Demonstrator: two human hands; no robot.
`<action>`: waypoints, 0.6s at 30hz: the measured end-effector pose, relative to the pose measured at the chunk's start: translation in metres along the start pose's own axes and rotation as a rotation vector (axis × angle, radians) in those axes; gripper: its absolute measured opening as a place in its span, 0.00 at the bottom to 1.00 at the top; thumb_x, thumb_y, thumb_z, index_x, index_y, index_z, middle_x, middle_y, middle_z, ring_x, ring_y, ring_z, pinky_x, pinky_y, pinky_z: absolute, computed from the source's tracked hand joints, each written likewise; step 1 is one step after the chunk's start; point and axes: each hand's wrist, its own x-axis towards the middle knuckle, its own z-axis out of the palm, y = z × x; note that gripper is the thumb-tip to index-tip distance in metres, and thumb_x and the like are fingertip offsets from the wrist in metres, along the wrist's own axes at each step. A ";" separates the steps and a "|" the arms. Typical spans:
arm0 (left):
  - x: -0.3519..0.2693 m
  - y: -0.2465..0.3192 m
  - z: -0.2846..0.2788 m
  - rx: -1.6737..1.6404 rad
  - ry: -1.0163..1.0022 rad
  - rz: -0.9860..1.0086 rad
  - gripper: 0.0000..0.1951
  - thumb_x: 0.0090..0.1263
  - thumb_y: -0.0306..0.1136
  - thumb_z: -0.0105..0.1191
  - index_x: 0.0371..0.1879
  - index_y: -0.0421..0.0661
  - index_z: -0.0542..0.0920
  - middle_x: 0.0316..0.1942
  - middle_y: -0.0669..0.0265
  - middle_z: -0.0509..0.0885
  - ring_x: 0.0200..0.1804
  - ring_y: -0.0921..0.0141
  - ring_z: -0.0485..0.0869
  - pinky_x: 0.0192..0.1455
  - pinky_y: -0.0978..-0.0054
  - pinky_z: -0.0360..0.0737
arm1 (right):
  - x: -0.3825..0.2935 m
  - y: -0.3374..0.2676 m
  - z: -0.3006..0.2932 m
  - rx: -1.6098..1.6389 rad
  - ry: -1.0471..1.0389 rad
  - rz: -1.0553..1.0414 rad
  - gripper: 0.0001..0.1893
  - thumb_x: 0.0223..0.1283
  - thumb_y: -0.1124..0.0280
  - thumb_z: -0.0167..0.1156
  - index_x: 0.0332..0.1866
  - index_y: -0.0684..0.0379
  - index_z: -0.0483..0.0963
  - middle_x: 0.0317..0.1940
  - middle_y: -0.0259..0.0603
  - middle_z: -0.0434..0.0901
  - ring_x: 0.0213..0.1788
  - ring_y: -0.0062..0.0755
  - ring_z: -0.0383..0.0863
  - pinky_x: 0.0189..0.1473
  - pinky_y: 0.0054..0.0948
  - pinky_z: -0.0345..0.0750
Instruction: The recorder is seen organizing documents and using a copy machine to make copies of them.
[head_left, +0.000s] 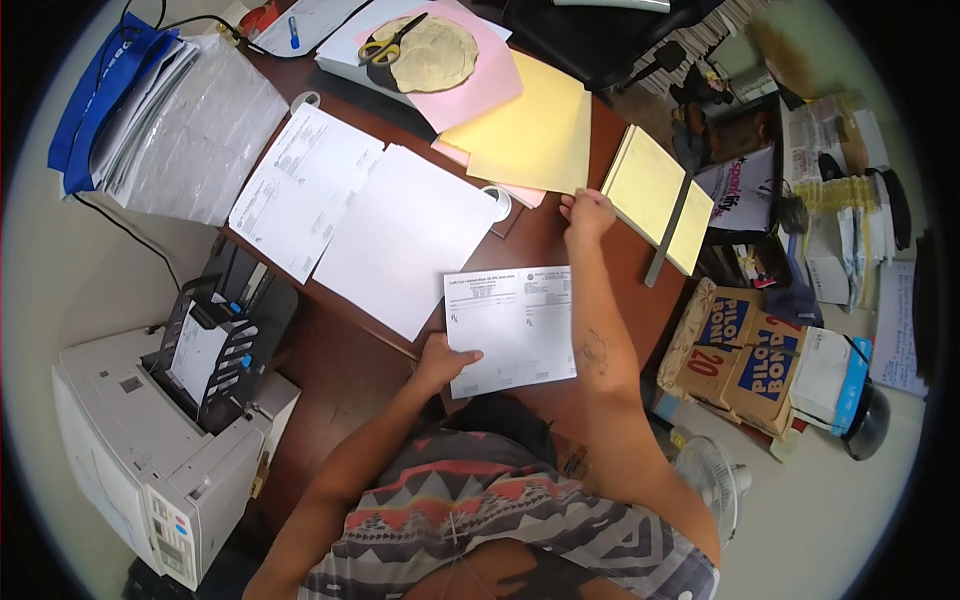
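My left hand (444, 364) grips the lower left edge of a white printed prescription form (510, 330), its thumb on top; I cannot tell whether it is one sheet or several. My right hand (589, 211) reaches across the desk and pinches the near corner of a yellow paper sheet (540, 127). Pink paper (480, 82) lies partly under and beside the yellow. Left of these rest a stack of blank white paper (409, 232) and a stack of printed white forms (300, 187). A yellow pad-like stack (664, 199) sits to the right, a metal ruler (670, 229) across it.
Scissors (386, 51) rest on a round flat object (439, 52) atop the pink paper. Tape rolls (497, 202) stand by the stacks. A printer (165, 450) is at left, cardboard boxes (731, 352) and a fan (709, 480) at right. A brown desk (540, 232) holds the papers.
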 end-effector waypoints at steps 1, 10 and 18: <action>0.000 0.000 -0.001 -0.002 0.008 -0.017 0.16 0.58 0.21 0.67 0.45 0.32 0.85 0.40 0.58 0.88 0.38 0.69 0.86 0.43 0.72 0.82 | -0.005 0.000 -0.019 -0.021 -0.074 0.065 0.03 0.64 0.77 0.62 0.39 0.66 0.78 0.30 0.39 0.82 0.27 0.25 0.83 0.26 0.22 0.80; -0.003 0.013 -0.013 -0.014 -0.159 -0.153 0.24 0.63 0.27 0.67 0.58 0.33 0.79 0.51 0.53 0.86 0.48 0.64 0.87 0.51 0.67 0.84 | -0.011 -0.021 -0.264 -0.518 -0.718 0.180 0.08 0.67 0.77 0.58 0.47 0.64 0.83 0.29 0.31 0.83 0.22 0.14 0.75 0.24 0.16 0.72; -0.006 0.036 0.004 -0.384 -0.188 -0.278 0.31 0.76 0.52 0.50 0.69 0.41 0.68 0.63 0.56 0.79 0.59 0.62 0.84 0.53 0.60 0.86 | 0.018 -0.022 -0.233 -0.895 -0.994 -0.438 0.05 0.61 0.78 0.61 0.37 0.64 0.84 0.19 0.33 0.77 0.26 0.19 0.74 0.31 0.28 0.73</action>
